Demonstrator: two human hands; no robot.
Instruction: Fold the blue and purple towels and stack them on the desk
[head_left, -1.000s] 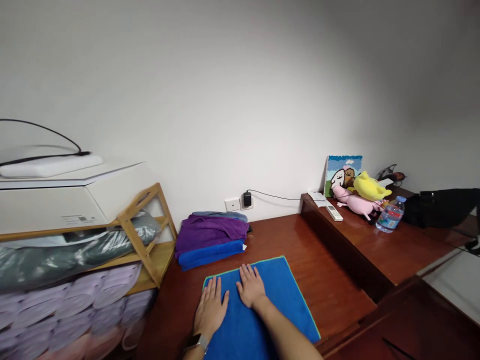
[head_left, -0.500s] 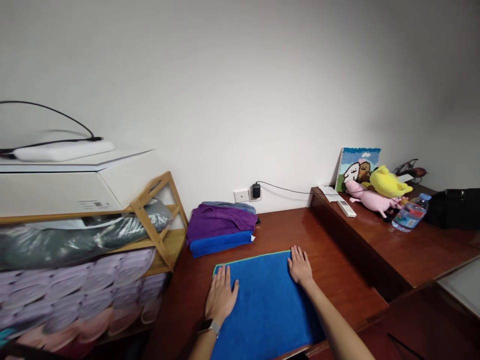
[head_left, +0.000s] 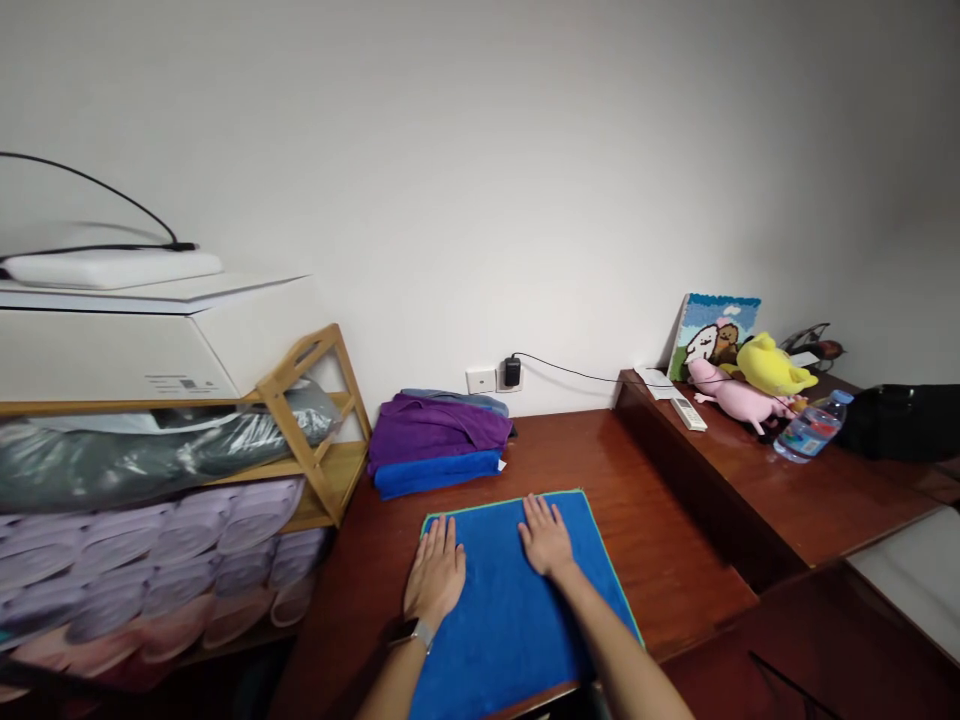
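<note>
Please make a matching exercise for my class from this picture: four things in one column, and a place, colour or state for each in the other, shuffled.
Things
1. Green-edged cloth
2. Purple cloth
3. Left hand
4. Plastic bottle

Descriptions
A. Lying on a folded blue cloth
B. On the raised surface, close to the pink soft toy
C. Blue, spread flat on the table
D. Palm down, with a watch at the wrist

Right pairs: 1-C, 2-A, 3-D, 4-B

Wall point(head_left: 480, 180): pale, beyond right hand point(head_left: 547, 540)
Rack point(head_left: 301, 453): wooden, left of left hand point(head_left: 436, 575)
Desk point(head_left: 630, 510): reddish-brown, beneath both
</note>
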